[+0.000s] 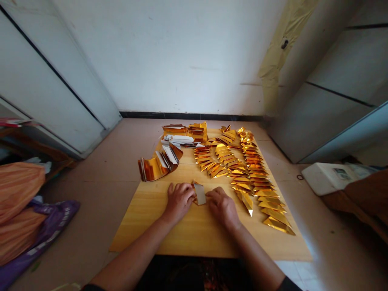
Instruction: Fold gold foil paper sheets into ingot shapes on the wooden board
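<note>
A small piece of gold foil paper (200,195), its pale grey back partly showing, lies on the wooden board between my hands. My left hand (180,199) has its fingers bent and pressed together on the paper's left edge. My right hand (223,207) is closed, with thumb and fingertips pinching at the right edge. To the right, overlapping rows of folded gold paper ingots (259,173) curve across the board. One folded ingot (245,201) lies closest to my right hand. The undersides of my fingers are hidden.
A curled stack of gold foil sheets (156,166) stands at the board's left edge. More foil sheets and a white bundle (178,139) lie at the back. The wooden board (145,226) rests low near the wall; bags (45,226) and a white container (327,178) flank it.
</note>
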The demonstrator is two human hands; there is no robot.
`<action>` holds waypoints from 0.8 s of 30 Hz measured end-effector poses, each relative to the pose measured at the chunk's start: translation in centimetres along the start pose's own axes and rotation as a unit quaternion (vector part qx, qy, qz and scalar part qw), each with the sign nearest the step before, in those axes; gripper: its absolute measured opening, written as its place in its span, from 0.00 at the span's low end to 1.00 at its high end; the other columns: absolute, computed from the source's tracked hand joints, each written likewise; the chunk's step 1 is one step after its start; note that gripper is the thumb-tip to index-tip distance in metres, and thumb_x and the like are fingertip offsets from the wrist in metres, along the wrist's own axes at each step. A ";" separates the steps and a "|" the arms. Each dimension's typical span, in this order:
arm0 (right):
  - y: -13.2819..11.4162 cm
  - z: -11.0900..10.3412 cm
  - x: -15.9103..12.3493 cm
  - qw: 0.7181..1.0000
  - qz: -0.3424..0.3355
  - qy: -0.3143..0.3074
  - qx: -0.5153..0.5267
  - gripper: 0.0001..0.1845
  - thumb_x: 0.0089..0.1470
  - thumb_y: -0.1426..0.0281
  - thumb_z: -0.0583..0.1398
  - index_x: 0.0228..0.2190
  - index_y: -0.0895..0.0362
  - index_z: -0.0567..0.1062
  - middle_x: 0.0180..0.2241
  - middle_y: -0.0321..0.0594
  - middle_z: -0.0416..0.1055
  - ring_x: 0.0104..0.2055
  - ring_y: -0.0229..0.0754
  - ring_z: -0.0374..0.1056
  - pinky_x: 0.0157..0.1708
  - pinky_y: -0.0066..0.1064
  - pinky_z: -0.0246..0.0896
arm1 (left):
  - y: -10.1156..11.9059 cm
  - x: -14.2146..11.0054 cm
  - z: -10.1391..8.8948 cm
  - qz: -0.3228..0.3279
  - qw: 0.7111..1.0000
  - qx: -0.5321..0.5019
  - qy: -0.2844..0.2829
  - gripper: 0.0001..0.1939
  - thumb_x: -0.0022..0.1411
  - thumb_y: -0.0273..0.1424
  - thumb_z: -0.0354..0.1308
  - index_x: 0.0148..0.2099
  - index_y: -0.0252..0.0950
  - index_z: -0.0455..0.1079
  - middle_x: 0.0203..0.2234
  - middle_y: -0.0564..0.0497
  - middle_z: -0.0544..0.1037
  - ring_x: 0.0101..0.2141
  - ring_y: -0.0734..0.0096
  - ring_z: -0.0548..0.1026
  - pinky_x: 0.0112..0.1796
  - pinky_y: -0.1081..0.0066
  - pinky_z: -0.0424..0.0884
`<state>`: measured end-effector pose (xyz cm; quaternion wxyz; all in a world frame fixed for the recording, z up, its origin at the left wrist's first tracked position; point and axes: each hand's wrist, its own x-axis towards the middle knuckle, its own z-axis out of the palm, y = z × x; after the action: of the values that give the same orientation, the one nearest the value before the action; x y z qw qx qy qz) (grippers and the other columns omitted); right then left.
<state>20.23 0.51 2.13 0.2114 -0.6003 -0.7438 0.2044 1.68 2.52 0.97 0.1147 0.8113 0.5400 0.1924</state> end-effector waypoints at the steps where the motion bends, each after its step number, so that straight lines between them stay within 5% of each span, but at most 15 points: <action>1: 0.5 -0.4 0.1 0.999 -0.040 -0.005 0.001 0.16 0.53 0.77 0.56 0.41 0.52 0.76 0.38 0.38 0.70 0.37 0.35 0.67 0.35 0.22 0.58 | -0.3 0.1 -0.1 0.012 1.000 -0.007 -0.007 0.05 0.59 0.27 0.54 0.34 0.42 0.70 0.40 0.53 0.73 0.44 0.65 0.66 0.53 0.53 0.49; 4: 1.5 -1.0 0.6 0.991 -0.129 -0.031 -0.028 0.14 0.53 0.73 0.58 0.41 0.49 0.77 0.39 0.38 0.69 0.42 0.37 0.65 0.38 0.23 0.59 | -0.7 0.4 -0.3 0.030 0.999 -0.017 -0.021 0.06 0.60 0.27 0.54 0.33 0.42 0.70 0.40 0.54 0.73 0.44 0.66 0.66 0.53 0.53 0.49; 11: 2.6 -0.4 1.7 0.971 -0.220 -0.062 -0.069 0.10 0.56 0.66 0.58 0.39 0.48 0.77 0.41 0.38 0.68 0.38 0.35 0.65 0.34 0.23 0.58 | -1.2 0.5 -0.1 0.051 0.998 -0.019 -0.025 0.08 0.58 0.25 0.55 0.33 0.43 0.72 0.41 0.54 0.72 0.45 0.66 0.65 0.52 0.52 0.49; 24: 1.8 -0.1 2.6 0.977 -0.184 -0.073 -0.079 0.10 0.58 0.67 0.55 0.34 0.51 0.77 0.41 0.36 0.68 0.35 0.33 0.66 0.32 0.22 0.55 | -0.6 0.2 -0.2 0.022 0.999 -0.035 -0.033 0.03 0.53 0.31 0.60 0.33 0.42 0.71 0.42 0.54 0.70 0.46 0.63 0.64 0.54 0.47 0.46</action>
<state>21.21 3.44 1.42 0.1420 -0.4517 -0.8685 0.1463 1.16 2.91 0.98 0.1568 0.8244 0.5106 0.1871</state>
